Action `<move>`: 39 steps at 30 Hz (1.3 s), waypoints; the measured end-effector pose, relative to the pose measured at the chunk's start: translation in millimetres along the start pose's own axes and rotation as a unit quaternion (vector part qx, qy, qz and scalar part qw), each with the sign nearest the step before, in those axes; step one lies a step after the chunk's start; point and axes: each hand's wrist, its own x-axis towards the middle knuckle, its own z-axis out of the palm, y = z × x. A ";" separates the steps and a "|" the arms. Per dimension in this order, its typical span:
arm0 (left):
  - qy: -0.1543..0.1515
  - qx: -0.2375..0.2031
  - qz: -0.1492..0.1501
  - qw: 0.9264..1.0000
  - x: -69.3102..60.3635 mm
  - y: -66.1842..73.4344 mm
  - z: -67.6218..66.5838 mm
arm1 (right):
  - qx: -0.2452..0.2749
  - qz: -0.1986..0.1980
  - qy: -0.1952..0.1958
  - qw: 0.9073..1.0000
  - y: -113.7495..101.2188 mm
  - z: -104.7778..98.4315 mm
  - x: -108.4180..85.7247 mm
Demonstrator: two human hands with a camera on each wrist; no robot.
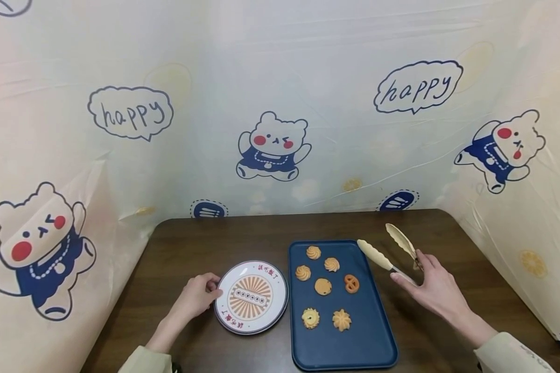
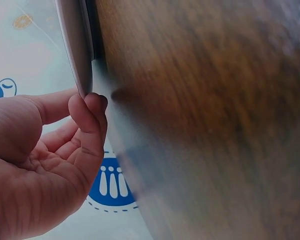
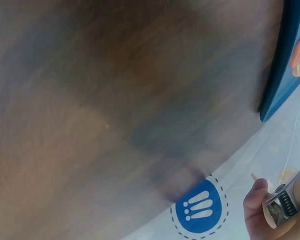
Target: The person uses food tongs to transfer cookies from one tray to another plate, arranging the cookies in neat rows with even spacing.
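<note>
My left hand (image 1: 197, 296) pinches the left rim of a round white plate (image 1: 276, 290) printed with a sunburst and red characters. In the left wrist view, thumb and fingers close on the plate's edge (image 2: 76, 45). My right hand (image 1: 441, 290) holds a pair of tongs (image 1: 378, 255) with cream-coloured tips and metal arms. The tongs' tips are spread apart, one over the tray's upper right corner. In the right wrist view, the fingers grip the tongs (image 3: 285, 205) near a spring. Between the hands lies a dark blue tray (image 1: 350, 349) bearing several cookies (image 1: 323, 287) and a pretzel (image 1: 351, 283).
The brown wooden table (image 1: 200, 238) has a rounded far edge. A pale curtain (image 1: 280, 62) printed with bears and the word "happy" hangs behind it and on both sides. The plate sits close to the tray's left side, a thin strip of table between them.
</note>
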 end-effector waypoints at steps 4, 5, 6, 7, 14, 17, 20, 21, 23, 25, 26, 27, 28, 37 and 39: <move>0.001 0.005 0.007 1.000 0.2 0.6 -0.4 | -0.001 -0.021 -0.017 1.000 -0.4 -5.8 3.0; 0.002 0.005 0.006 1.000 0.4 0.5 -0.3 | -0.001 -0.027 -0.021 0.999 -0.3 -6.5 3.6; 0.002 0.004 0.004 1.000 0.4 0.3 -0.2 | -0.002 -0.032 -0.026 0.999 -0.2 -7.0 4.0; 0.002 0.004 0.003 1.000 0.3 0.2 -0.1 | -0.002 -0.040 -0.030 0.999 -0.2 -7.2 4.2; 0.000 -0.013 0.001 1.000 0.3 -1.2 0.9 | 0.001 -0.107 -0.045 0.993 0.1 -4.4 0.9; -0.002 -0.023 -0.003 1.000 0.1 -1.1 1.2 | 0.000 -0.126 -0.056 0.990 0.8 -0.9 -1.6; -0.002 -0.026 -0.007 1.000 -0.3 -0.9 1.4 | -0.003 -0.137 -0.074 0.988 1.3 2.7 -3.8; -0.002 -0.026 -0.007 1.000 -0.3 -0.9 1.5 | -0.004 -0.141 -0.078 0.987 1.6 3.9 -4.5; -0.002 -0.029 -0.006 1.000 -0.3 -0.9 1.7 | -0.006 -0.153 -0.086 0.984 1.9 5.6 -5.8; -0.002 -0.031 -0.006 1.000 -0.3 -1.2 1.9 | -0.007 -0.161 -0.093 0.982 1.9 7.1 -7.0; -0.003 -0.031 -0.007 0.999 -0.4 -1.4 2.0 | -0.008 -0.164 -0.099 0.981 2.0 7.8 -7.4; -0.003 -0.032 -0.007 0.999 -0.3 -1.6 2.1 | -0.011 -0.165 -0.107 0.980 1.8 8.1 -7.8; -0.003 -0.033 -0.009 0.999 -0.3 -1.9 2.2 | -0.012 -0.166 -0.116 0.979 1.5 8.4 -8.1; -0.004 -0.045 -0.011 0.999 1.4 -4.0 3.5 | -0.027 -0.179 -0.145 0.973 1.1 10.6 -10.2; -0.004 -0.046 -0.014 0.999 1.5 -4.4 3.6 | -0.032 -0.185 -0.143 0.972 2.1 11.8 -10.7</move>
